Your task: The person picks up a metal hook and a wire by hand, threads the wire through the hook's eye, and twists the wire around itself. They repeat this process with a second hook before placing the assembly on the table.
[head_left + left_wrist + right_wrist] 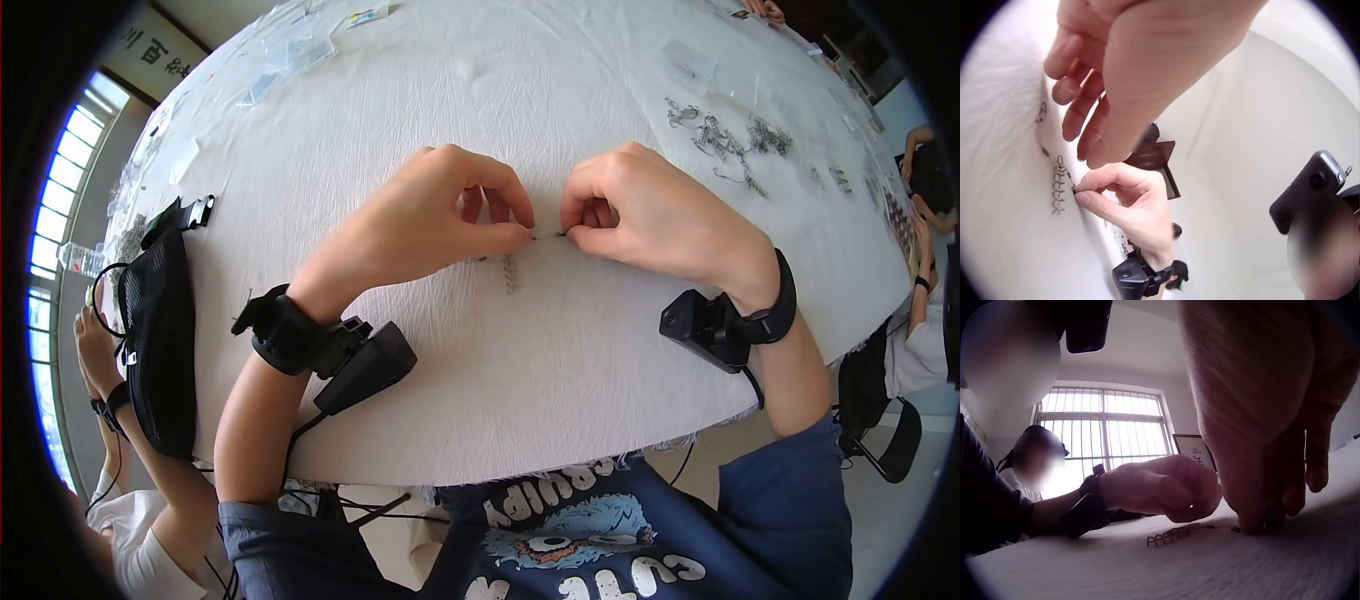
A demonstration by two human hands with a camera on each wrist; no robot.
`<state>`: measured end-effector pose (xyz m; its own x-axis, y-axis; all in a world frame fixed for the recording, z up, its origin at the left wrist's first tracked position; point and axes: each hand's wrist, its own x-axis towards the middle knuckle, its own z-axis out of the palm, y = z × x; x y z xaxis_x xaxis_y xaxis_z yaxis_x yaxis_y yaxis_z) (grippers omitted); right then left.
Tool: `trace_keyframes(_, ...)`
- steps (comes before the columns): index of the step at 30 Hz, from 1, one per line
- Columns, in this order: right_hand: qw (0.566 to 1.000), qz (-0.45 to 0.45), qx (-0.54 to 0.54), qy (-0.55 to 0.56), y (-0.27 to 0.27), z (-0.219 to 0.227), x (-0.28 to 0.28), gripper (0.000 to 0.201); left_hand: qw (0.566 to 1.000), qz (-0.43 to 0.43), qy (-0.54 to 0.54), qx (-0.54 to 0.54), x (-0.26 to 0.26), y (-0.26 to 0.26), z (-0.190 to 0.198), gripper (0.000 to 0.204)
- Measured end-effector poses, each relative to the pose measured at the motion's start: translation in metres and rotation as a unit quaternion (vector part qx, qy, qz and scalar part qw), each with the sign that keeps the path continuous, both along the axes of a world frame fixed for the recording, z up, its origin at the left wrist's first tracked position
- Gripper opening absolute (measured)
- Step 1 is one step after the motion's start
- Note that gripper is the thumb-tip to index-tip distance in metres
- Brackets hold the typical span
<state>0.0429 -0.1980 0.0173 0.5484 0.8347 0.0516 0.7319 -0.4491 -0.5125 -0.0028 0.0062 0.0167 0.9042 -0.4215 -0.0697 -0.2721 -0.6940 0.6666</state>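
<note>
Toward the table's near edge, left hand and right hand pinch a thin dark piece. A spring lies nearby.

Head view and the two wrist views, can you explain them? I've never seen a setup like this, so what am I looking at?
There's no robot here: a person is working with two bare hands. The head view comes from a camera worn on the head, looking forward and down. The other two come from the wrist cameras; in each, the big close-up hand is the one wearing that camera.

The left hand and right hand nearly meet, their fingertips pinching a thin dark piece too small to identify. Near them, a metal coil lies on the white cloth. Farther off to the right are tangled metal pieces, and over on the left is a black mesh bag.
</note>
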Motion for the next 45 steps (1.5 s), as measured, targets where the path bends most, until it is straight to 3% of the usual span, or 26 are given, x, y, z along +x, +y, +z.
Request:
trace_keyframes(20,0.998,-0.026,-0.010,-0.062,0.005,0.000,-0.012,0.010,0.992,-0.084,-0.088,-0.020,0.006,-0.012,-0.016,0.008)
trace_keyframes(24,0.990,0.011,0.030,-0.135,0.005,-0.006,-0.011,0.007,0.991,-0.091,-0.094,-0.026,0.006,-0.012,-0.018,0.010)
trace_keyframes(26,0.990,0.004,0.009,-0.140,0.005,-0.006,-0.012,0.007,0.993,-0.081,-0.083,-0.026,0.006,-0.012,-0.017,0.011)
trace_keyframes(29,0.979,0.015,0.074,-0.188,0.003,-0.015,-0.013,0.006,0.994,-0.072,-0.077,-0.027,0.006,-0.012,-0.019,0.011)
trace_keyframes(36,0.982,0.018,0.032,-0.186,0.004,-0.012,-0.017,0.007,0.995,-0.059,-0.052,-0.066,0.008,-0.008,-0.022,0.018)
trace_keyframes(45,0.979,0.020,0.037,-0.199,0.004,-0.015,-0.018,0.006,0.993,-0.094,-0.018,-0.066,0.009,0.000,-0.022,0.010)
